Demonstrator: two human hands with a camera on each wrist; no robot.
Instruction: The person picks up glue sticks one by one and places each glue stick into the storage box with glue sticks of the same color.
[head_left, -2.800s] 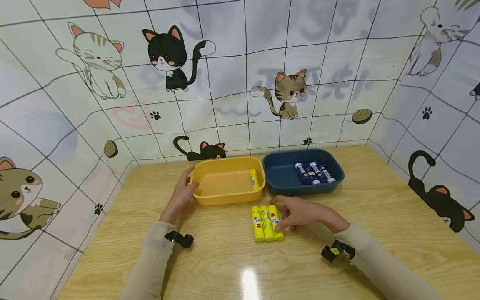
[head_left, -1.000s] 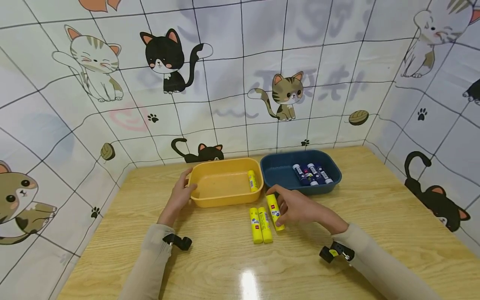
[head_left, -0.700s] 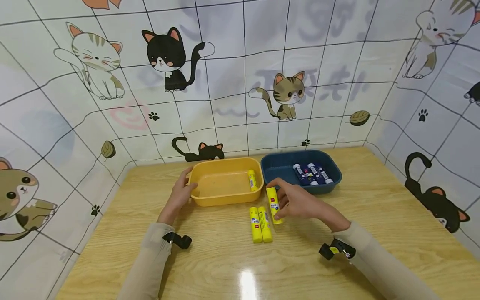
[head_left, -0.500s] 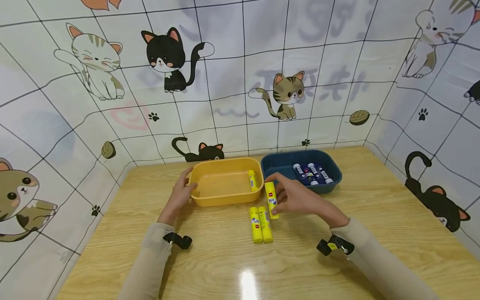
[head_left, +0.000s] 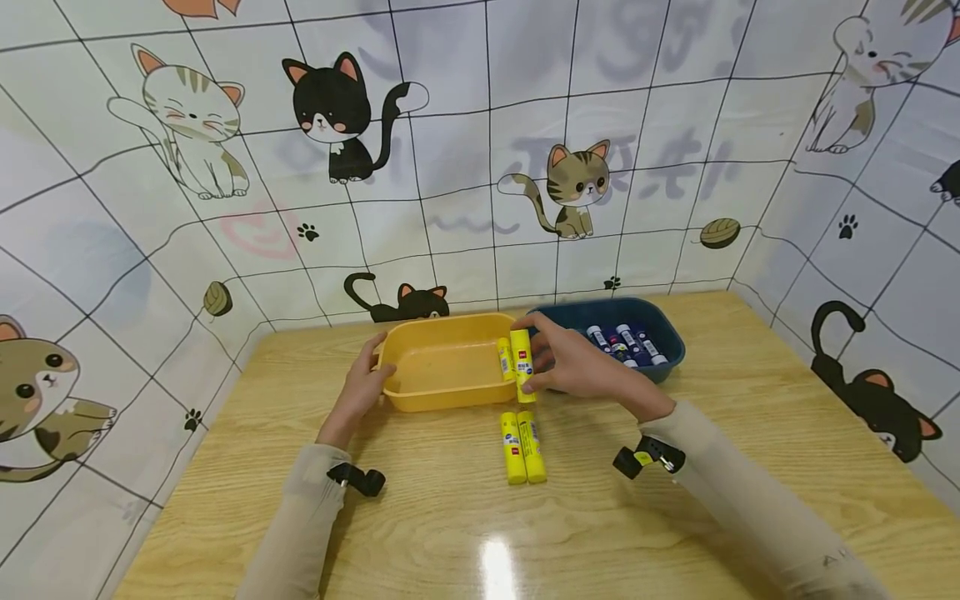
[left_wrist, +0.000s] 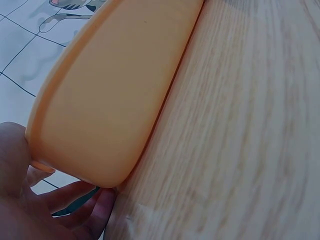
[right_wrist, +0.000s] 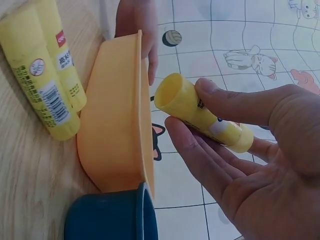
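Observation:
My right hand (head_left: 573, 358) pinches a yellow glue stick (head_left: 523, 367) between thumb and fingers. The stick is raised at the right end of the yellow bin (head_left: 450, 398); the right wrist view shows the held glue stick (right_wrist: 207, 112) level with the bin's rim. One yellow glue stick (head_left: 506, 358) lies inside the bin at its right end. My left hand (head_left: 366, 383) grips the bin's left end, thumb over the rim and fingers outside; in the left wrist view, those fingers (left_wrist: 75, 200) curl under its end. Two more yellow glue sticks (head_left: 522, 447) lie side by side in front of the bin.
A dark blue bin (head_left: 607, 310) stands against the yellow bin's right side, holding several dark blue glue sticks with white caps (head_left: 626, 344). Both bins sit near the back of the wooden table (head_left: 420, 517), before a cat-patterned wall covering (head_left: 457, 167).
My right hand has taken the rightmost of the three yellow glue sticks from the table and carried it up and left to the yellow bin's right edge. My left hand stays in place.

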